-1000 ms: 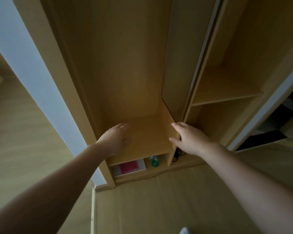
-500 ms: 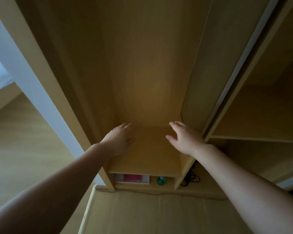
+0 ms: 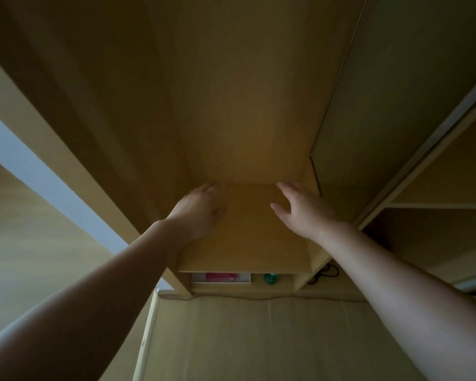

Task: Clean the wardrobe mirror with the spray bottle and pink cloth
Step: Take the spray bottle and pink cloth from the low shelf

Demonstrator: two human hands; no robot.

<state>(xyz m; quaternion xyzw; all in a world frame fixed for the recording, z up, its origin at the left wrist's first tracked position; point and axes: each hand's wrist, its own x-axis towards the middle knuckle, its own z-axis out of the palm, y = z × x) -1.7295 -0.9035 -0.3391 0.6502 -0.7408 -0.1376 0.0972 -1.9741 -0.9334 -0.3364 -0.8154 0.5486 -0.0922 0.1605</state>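
I look down into an open wooden wardrobe [image 3: 231, 92]. Both my arms reach forward over its low shelf [image 3: 248, 243]. My left hand [image 3: 201, 213] hovers over the shelf's left side, fingers loosely bent and holding nothing. My right hand [image 3: 302, 210] is over the right side, fingers spread and empty. Under the shelf, the pink cloth [image 3: 220, 277] lies on a white tray [image 3: 245, 279], mostly hidden by the shelf edge. The green top of the spray bottle [image 3: 270, 279] shows to the tray's right. No mirror is in view.
A vertical divider panel [image 3: 396, 105] separates a second compartment with shelves [image 3: 437, 204] on the right. A black cable [image 3: 324, 273] lies at the divider's foot. A white wall strip [image 3: 39, 171] runs at the left. Wooden floor [image 3: 259, 339] is below.
My view has moved closer to the wardrobe and tilted up, so the cloth and bottle are now nearly hidden under the shelf. Both hands reached further in over the shelf.
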